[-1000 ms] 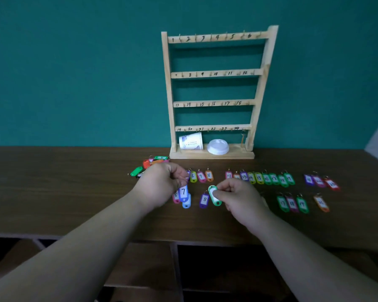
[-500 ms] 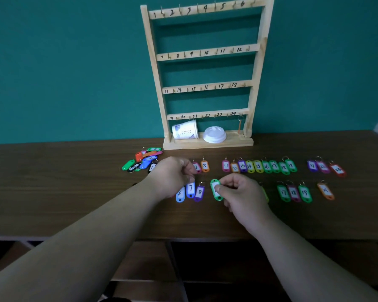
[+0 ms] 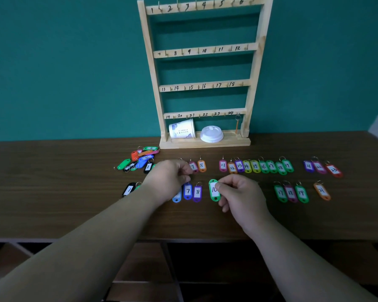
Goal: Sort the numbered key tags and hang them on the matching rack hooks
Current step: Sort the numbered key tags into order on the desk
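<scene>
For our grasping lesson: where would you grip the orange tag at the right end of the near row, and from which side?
I'd pinch the orange tag by its long edges at the near end, from above. It lies flat, apart from others, ring at the far end, so the ring stays free for hanging.

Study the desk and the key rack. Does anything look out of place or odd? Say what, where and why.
A paper cup lies tipped on its side on the rack base, its white lid off beside it; neither belongs with key tags. Left of the neat rows, a heap of tags lies jumbled.
</scene>
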